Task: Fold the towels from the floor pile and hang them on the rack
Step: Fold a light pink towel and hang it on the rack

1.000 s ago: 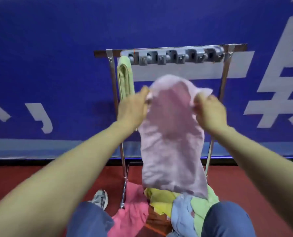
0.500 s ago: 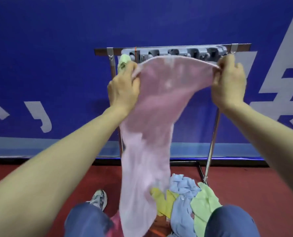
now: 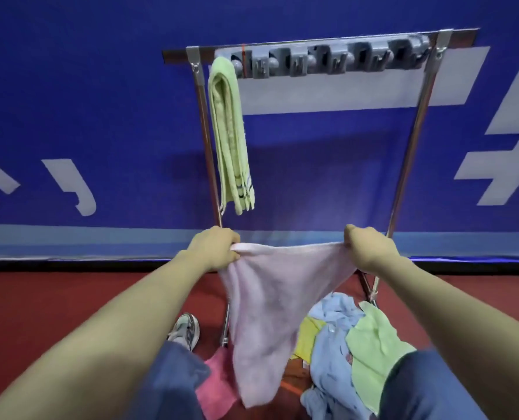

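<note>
Both hands hold a pink towel (image 3: pixel 270 298) up, low in front of the rack (image 3: pixel 419 122). The left hand (image 3: pixel 214 248) is clamped on one top corner and the right hand (image 3: pixel 369 250) on the other, fingers curled round the cloth. The top edge runs nearly taut between them, and the rest hangs down and narrows to a loose end above the floor (image 3: pixel 55 298).

Behind and below it lies the pile (image 3: pixel 331 353) — blue, yellow and light-green towels heaped at the foot of the rack, with a hot-pink one (image 3: pixel 219 386) just to the left. A folded green towel (image 3: pixel 229 131) hangs over the top bar at the rack's left end, beside a grey strip of hooks (image 3: pixel 328 60). A shoe (image 3: pixel 185 328) rests on the red floor near the left post. A blue wall (image 3: pixel 100 101) with white lettering stands behind.
</note>
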The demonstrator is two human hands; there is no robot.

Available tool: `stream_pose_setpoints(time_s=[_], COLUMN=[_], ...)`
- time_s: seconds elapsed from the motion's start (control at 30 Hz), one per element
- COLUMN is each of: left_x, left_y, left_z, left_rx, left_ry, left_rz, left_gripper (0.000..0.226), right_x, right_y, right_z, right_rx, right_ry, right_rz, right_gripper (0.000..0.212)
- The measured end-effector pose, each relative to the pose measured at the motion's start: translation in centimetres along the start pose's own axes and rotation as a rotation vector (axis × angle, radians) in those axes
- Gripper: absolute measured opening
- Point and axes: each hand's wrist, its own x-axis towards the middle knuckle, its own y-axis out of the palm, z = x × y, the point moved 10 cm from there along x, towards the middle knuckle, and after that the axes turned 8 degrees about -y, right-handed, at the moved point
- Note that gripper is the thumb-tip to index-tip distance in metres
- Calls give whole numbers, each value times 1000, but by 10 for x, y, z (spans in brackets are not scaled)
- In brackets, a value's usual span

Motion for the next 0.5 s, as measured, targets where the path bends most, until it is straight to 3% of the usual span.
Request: stream_pose_setpoints(time_s=[0.2,0.27,0.4,0.5], left_x=[9,10,11,3], left_y=[-2,-14,-92,-137], left_z=[-6,-9,-14,-12], left_rx=[-51,-48,-158,-371], left_ry=[-26,-18,7,-6], left_rz=[-31,-39,-316,-520], left_gripper=[8,7,13,16], right_x=[3,6,9,5], right_y=[-6,-10,-45,-86], right_z=[-10,-18,-39,-45], right_rx=[217,410,1197,1247], right_ry=[115,157,235,172], right_rz=[-73,-123,-399,-633], right_gripper=[20,12,19,15])
